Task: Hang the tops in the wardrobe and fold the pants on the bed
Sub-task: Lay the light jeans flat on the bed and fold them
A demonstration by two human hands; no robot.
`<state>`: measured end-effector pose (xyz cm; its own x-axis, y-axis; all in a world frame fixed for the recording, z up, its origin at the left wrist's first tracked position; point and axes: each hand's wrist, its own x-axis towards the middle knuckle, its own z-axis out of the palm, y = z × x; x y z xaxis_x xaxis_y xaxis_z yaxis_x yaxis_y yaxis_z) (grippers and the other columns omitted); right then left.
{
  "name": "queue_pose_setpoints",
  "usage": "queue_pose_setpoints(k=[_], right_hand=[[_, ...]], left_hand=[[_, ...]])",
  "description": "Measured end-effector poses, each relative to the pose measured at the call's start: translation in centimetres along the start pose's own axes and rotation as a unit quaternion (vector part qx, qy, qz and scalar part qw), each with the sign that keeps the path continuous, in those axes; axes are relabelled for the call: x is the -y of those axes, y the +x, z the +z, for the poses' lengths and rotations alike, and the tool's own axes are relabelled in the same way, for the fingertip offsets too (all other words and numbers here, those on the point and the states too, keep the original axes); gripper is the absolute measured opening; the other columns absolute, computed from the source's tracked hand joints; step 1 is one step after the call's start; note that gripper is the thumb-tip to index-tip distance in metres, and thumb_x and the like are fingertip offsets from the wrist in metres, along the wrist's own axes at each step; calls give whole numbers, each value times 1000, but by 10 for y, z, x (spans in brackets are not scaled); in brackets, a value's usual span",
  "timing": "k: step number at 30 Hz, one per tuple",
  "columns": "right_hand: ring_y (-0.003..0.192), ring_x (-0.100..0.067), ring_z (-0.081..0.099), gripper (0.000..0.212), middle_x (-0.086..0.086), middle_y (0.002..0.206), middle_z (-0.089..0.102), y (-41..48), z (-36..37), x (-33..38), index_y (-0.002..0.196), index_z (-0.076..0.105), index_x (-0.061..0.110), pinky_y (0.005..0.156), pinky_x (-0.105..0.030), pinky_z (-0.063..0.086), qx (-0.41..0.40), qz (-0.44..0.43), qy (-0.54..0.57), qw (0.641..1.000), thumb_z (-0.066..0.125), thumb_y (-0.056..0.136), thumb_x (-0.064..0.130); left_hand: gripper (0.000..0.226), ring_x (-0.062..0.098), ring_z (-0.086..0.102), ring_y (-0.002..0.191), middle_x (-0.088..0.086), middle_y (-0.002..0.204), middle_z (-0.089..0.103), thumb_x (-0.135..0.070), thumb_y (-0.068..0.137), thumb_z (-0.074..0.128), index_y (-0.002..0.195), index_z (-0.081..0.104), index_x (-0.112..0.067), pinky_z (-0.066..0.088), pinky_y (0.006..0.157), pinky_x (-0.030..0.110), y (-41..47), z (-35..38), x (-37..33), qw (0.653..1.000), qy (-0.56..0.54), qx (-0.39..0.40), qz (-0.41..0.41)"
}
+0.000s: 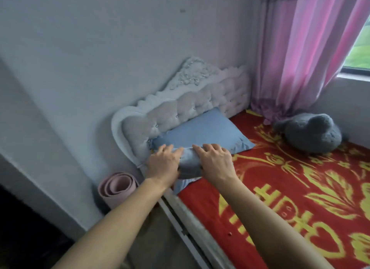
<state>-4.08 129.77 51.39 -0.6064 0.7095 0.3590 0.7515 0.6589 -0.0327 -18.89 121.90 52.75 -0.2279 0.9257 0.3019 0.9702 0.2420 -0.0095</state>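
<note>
Grey-blue fabric, folded into a compact bundle that I take to be the pants (189,164), sits at centre frame on the near corner of the bed (260,200). Its far edge lies against the blue pillow (204,128) below the tufted headboard (180,108). The left hand (164,164) lies against the bundle's left side and the right hand (217,162) over its right side. Both have fingers nearly straight and spread, pressing rather than gripping; whether the thumbs tuck under cannot be seen. The cloth looks soft, light and slightly glossy, so the fold would probably slump or slide open if lifted by one edge. The best hold, I judge, is from both sides with palms beneath, keeping the layers squeezed together. A grey plush toy (308,132) lies at right, well apart.
</note>
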Motion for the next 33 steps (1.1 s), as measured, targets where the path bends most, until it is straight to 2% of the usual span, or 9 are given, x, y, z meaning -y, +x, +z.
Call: queue_pose_setpoints(k=[2, 6, 10, 14, 18, 20, 24, 28, 33], right_hand=[[89, -28, 66, 59, -1, 98, 69, 4, -10, 54, 124, 61, 28, 70, -38, 53, -11, -40, -1, 999, 78, 68, 27], [83, -30, 67, 61, -4, 93, 70, -2, -30, 183, 121, 65, 25, 65, -38, 54, -40, -117, 14, 992, 81, 63, 23], [88, -30, 67, 59, -3, 98, 70, -27, -58, 325, 126, 61, 27, 67, -38, 54, -42, -183, 33, 982, 76, 69, 25], [107, -31, 61, 59, -4, 118, 63, -51, -92, 452, 144, 42, 27, 76, -40, 51, -68, -264, 59, 960, 62, 88, 23], [107, -29, 61, 61, -4, 120, 62, -61, -127, 547, 148, 37, 28, 73, -39, 49, -110, -310, 67, 942, 62, 92, 25], [106, -29, 61, 60, -5, 120, 62, -59, -147, 582, 148, 37, 28, 68, -37, 45, -135, -329, 66, 932, 61, 93, 25], [102, -29, 62, 45, -4, 116, 62, -38, -200, 629, 140, 43, 26, 63, -37, 44, -192, -344, 68, 916, 55, 97, 26], [98, -29, 65, 44, -3, 111, 64, 4, -260, 655, 136, 48, 27, 60, -35, 41, -256, -339, 61, 903, 57, 94, 30], [95, -33, 65, 34, -5, 106, 64, 79, -340, 667, 125, 54, 27, 59, -34, 37, -358, -311, 40, 880, 57, 91, 26]], left_hand=[[61, 32, 57, 117, 7, 126, 61, -20, 73, 68, 133, 57, -26, 55, 83, 43, -33, -24, 46, 999, 17, -6, -31], [59, 27, 60, 112, 0, 124, 60, -31, 77, 66, 135, 52, -32, 53, 81, 38, -119, -74, 144, 995, 52, -25, -87], [55, 26, 53, 120, 0, 129, 55, -28, 85, 60, 138, 45, -30, 50, 86, 38, -220, -126, 240, 984, 90, -21, -152], [56, 26, 52, 122, 2, 134, 55, -24, 85, 62, 139, 46, -28, 51, 89, 38, -312, -180, 318, 963, 132, -54, -228], [60, 21, 53, 123, -3, 137, 53, -29, 85, 64, 141, 42, -33, 51, 88, 36, -375, -235, 377, 940, 177, -70, -284], [61, 21, 53, 123, -4, 137, 53, -31, 85, 66, 141, 42, -33, 52, 88, 37, -394, -263, 401, 932, 195, -80, -293], [59, 24, 55, 119, -3, 133, 56, -32, 82, 65, 138, 46, -32, 52, 83, 38, -402, -323, 440, 919, 236, -122, -291], [57, 27, 59, 112, 0, 126, 60, -30, 78, 69, 132, 52, -29, 50, 78, 38, -377, -385, 469, 902, 277, -175, -281], [52, 36, 62, 100, 7, 116, 65, -24, 73, 72, 123, 59, -24, 48, 72, 40, -318, -463, 500, 873, 311, -280, -250]])
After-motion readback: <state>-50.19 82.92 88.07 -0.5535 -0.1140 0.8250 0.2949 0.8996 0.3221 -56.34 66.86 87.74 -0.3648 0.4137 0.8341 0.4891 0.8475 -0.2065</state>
